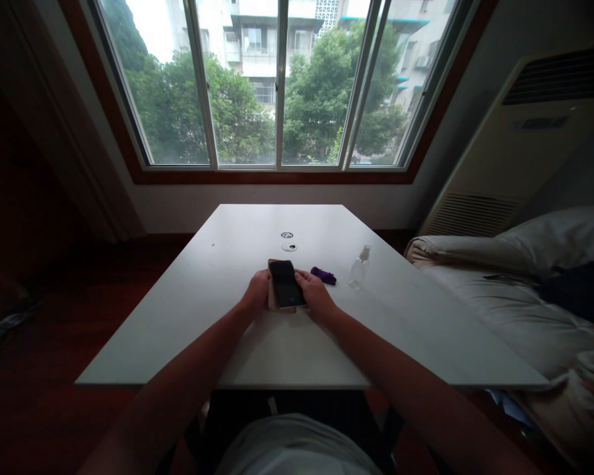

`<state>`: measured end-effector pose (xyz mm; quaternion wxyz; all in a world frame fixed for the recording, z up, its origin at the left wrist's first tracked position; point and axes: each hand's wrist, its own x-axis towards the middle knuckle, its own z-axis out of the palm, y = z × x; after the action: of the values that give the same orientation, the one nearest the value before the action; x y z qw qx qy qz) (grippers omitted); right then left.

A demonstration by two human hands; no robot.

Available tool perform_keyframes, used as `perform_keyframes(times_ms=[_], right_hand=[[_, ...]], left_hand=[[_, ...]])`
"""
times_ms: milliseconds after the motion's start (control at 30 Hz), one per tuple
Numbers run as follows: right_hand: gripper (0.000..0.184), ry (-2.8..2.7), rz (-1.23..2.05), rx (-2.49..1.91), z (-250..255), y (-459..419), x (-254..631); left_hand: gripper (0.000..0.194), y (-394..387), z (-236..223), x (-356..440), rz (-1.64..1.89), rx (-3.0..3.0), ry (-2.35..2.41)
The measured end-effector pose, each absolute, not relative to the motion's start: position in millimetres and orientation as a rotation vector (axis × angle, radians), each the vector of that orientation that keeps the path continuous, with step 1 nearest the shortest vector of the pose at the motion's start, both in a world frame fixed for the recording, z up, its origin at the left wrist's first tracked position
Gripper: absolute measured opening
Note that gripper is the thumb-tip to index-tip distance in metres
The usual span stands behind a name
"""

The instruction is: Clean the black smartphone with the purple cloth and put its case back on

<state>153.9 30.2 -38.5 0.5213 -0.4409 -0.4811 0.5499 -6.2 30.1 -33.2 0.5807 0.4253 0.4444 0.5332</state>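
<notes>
A dark-screened phone (286, 284) in a pale case lies screen up near the middle of the white table (218, 310). My left hand (256, 291) curls its fingers around the phone's left edge. My right hand (315, 293) grips the right edge, thumb at the side of the screen. Both hands rest low on the tabletop with the phone between them. A crumpled purple cloth (323, 274) lies just right of my right hand. A small clear spray bottle (360, 267) stands upright a little farther right.
Two round cable holes (288, 241) sit in the table behind the phone. A wide window (277, 86) faces the table. A bed with pale bedding (525, 290) touches the table's right side, below a standing air conditioner (525, 138). Dark wooden floor (54, 343) lies left.
</notes>
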Motion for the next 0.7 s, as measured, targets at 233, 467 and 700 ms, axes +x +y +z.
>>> perform_keyframes(times_ms=[233,467,700], right_hand=[[0.027,-1.434,0.779,-1.138,-41,24,156],[0.039,-1.585,0.924,-1.204,-29,26,172],[0.048,-1.591,1.643,-1.014,-17,16,168]], left_hand=[[0.047,27,-32,0,1.268,0.926,1.068],[0.040,32,-33,-9,1.369,0.999,1.021],[0.042,34,-30,-19,1.515,1.009,1.165]])
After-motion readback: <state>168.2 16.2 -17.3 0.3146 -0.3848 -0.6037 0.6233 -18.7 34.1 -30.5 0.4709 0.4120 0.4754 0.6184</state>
